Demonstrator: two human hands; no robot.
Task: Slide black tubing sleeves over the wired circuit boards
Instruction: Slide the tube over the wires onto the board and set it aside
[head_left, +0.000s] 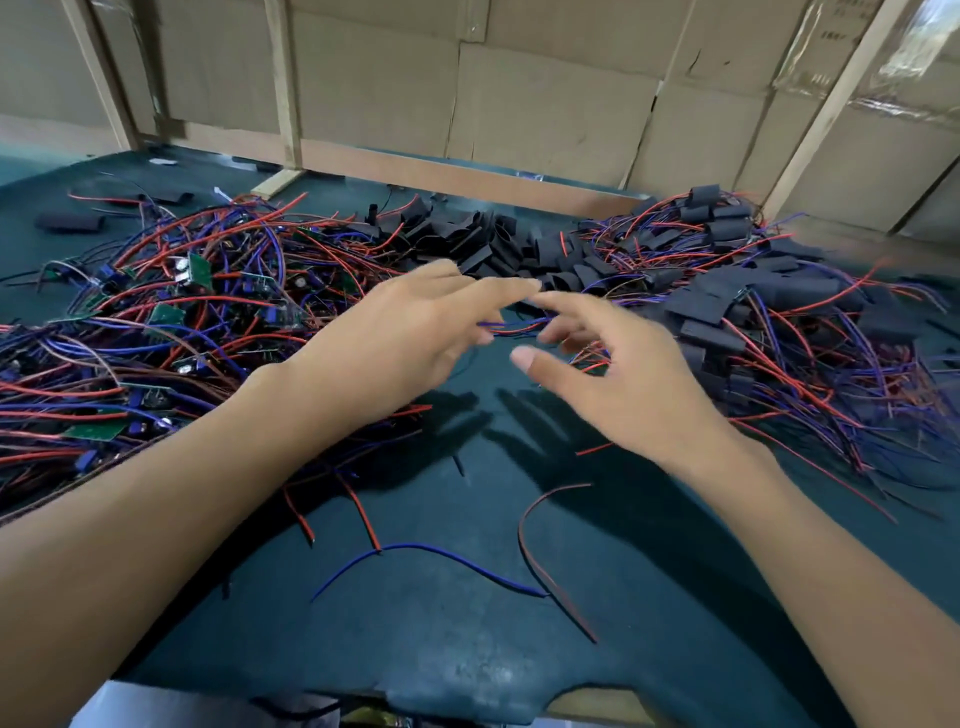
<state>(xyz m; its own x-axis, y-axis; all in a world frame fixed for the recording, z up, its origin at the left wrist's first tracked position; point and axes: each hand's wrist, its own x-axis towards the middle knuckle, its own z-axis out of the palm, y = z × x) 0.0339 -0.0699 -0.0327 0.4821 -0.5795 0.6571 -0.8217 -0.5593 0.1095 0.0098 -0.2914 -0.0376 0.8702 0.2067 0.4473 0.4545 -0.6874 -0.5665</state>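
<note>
Lying beyond both open-fingered hands' grip (511, 325), black tubing sleeves (498, 244) stay untouched.

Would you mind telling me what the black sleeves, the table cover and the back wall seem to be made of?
The sleeves look like matte black flexible plastic, perhaps heat-shrink: they lie flattened and creased. The table cover seems a dark green mat, rubber or vinyl, with a dull sheen and a ragged near edge. The back wall looks like brown corrugated cardboard, with seams and tape, behind pale wooden battens.
</note>
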